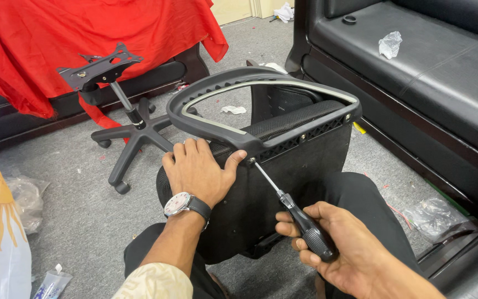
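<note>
My left hand (197, 171), with a wristwatch, grips the black plastic backrest frame (261, 83) where it meets the chair seat (283, 182). The seat stands on edge across my lap, its black fabric underside toward me. My right hand (333, 243) holds a black-handled screwdriver (297, 213). Its shaft points up-left and the tip sits at a screw on the frame's lower bar, just right of my left thumb.
A black five-star chair base (134, 133) with gas lift and mounting plate stands on the grey carpet at left. Red cloth (84, 33) covers a sofa behind it. A black leather sofa (432, 72) runs along the right. Plastic bags lie at the left and lower right.
</note>
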